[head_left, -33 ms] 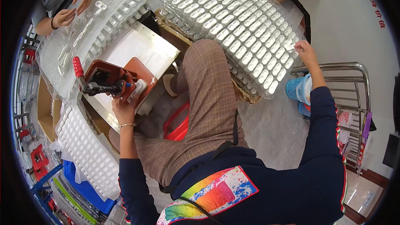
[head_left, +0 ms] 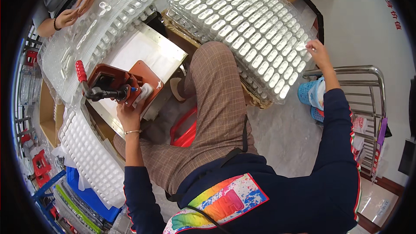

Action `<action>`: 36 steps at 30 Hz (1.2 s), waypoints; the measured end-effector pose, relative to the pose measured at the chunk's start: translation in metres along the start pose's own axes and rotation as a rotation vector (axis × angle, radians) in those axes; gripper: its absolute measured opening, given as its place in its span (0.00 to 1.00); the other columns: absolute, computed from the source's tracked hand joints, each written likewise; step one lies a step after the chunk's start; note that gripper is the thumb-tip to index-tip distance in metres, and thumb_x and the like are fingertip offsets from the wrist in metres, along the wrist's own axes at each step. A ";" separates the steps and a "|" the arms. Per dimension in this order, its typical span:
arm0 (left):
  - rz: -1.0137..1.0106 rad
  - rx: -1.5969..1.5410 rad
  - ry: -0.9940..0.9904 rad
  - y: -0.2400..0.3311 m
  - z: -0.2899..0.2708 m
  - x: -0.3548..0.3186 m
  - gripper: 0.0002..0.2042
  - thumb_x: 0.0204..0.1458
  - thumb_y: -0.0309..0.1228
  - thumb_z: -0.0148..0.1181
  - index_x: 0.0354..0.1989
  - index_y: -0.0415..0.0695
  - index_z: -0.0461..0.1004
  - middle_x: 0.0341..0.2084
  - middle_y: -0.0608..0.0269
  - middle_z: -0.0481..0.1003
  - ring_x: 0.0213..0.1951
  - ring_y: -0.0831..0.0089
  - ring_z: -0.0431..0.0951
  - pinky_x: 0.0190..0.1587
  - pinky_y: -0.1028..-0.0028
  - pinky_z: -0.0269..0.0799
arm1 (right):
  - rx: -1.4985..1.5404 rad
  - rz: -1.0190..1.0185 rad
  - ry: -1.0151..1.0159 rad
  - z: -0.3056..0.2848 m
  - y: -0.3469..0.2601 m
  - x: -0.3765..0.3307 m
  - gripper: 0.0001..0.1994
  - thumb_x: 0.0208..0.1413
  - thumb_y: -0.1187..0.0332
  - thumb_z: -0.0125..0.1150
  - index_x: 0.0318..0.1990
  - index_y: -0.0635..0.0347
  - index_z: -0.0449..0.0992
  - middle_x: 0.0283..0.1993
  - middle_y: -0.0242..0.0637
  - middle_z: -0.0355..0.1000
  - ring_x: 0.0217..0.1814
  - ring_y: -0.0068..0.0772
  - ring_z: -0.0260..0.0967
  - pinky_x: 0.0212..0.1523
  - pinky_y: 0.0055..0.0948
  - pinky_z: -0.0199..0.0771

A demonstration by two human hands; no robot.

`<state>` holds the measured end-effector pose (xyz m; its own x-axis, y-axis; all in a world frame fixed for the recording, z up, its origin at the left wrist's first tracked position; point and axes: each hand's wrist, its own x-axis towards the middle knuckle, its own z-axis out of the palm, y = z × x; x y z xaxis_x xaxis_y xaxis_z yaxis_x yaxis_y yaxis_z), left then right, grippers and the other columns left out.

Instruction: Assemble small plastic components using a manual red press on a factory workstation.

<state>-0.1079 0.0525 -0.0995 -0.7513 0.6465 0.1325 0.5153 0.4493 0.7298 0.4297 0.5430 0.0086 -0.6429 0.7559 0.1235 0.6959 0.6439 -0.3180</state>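
Observation:
My left hand (head_left: 129,116) is closed around a white oval plastic part (head_left: 144,92) at the base of a red hand press (head_left: 125,82) with a red-gripped lever (head_left: 81,71). The press stands on a metal-edged white board (head_left: 149,47), and its body hides some of my left fingers. My right hand (head_left: 318,54) reaches out to the right edge of a stacked clear tray (head_left: 242,24) filled with rows of white oval parts. Its fingertips are pinched together there; what lies between them is too small to make out.
Across the bench, a co-worker's hands (head_left: 78,11) are over clear plastic trays (head_left: 65,43) with a few loose parts. A white tray (head_left: 91,156) leans at my left. At the right stand a metal rack (head_left: 372,99) and a blue basket (head_left: 308,93). A red stool (head_left: 186,130) is below.
My right hand has shifted very slightly upward at the tray edge. The co-worker's hands have come closer together. My left hand stays at the press.

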 end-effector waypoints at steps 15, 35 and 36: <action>-0.006 -0.134 0.110 -0.006 -0.001 -0.016 0.15 0.43 0.28 0.73 0.40 0.39 0.79 0.41 0.60 0.74 0.38 0.67 0.75 0.39 0.71 0.73 | -0.439 -0.145 0.036 0.067 0.010 0.053 0.08 0.50 0.79 0.52 0.35 0.61 0.77 0.41 0.47 0.71 0.48 0.53 0.69 0.50 0.44 0.69; -0.096 0.050 0.198 0.003 -0.003 -0.033 0.19 0.36 0.37 0.74 0.40 0.48 0.80 0.30 0.62 0.71 0.37 0.60 0.72 0.42 0.63 0.65 | 1.277 -0.314 -0.781 0.102 -0.616 0.128 0.17 0.68 0.61 0.49 0.54 0.64 0.74 0.41 0.34 0.74 0.40 0.23 0.71 0.44 0.21 0.71; -0.036 0.079 0.230 0.003 -0.003 -0.033 0.19 0.36 0.37 0.74 0.40 0.49 0.80 0.31 0.62 0.71 0.37 0.61 0.71 0.44 0.63 0.64 | 1.322 -0.244 -0.852 0.090 -0.628 0.122 0.16 0.67 0.63 0.52 0.51 0.67 0.74 0.35 0.32 0.72 0.34 0.20 0.70 0.36 0.17 0.72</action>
<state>-0.0828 0.0308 -0.0991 -0.8391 0.4761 0.2632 0.5105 0.5218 0.6835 -0.1149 0.2205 0.1385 -0.9916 0.0775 -0.1038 0.0903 -0.1608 -0.9828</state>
